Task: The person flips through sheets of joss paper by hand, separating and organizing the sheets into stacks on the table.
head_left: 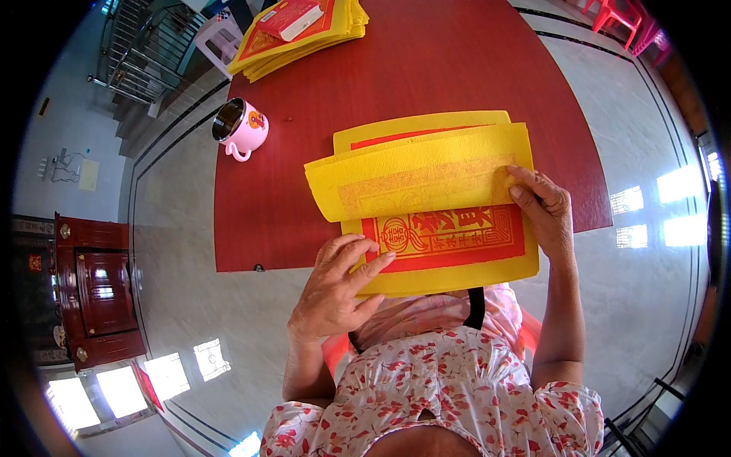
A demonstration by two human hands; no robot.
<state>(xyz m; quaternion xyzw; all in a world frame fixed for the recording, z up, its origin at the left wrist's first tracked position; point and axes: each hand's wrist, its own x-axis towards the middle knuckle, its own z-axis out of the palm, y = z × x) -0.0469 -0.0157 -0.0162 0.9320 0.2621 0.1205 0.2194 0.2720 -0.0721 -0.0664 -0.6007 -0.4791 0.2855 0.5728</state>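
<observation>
A stack of yellow paper sheets with red printed panels lies at the near edge of the red table, slightly overhanging it. My right hand pinches the right edge of the top yellow sheet, thumb below and fingers above. That sheet is folded back away from me, so its plain underside shows. Beneath it, gold characters and a round emblem are visible on the red print. My left hand rests at the stack's left side, fingers apart, with fingertips touching the printed sheet and nothing gripped.
A pink cup with a handle stands near the left edge of the red table. Another pile of yellow sheets lies at the far left, with a red and white packet on top. Pink chairs stand beyond.
</observation>
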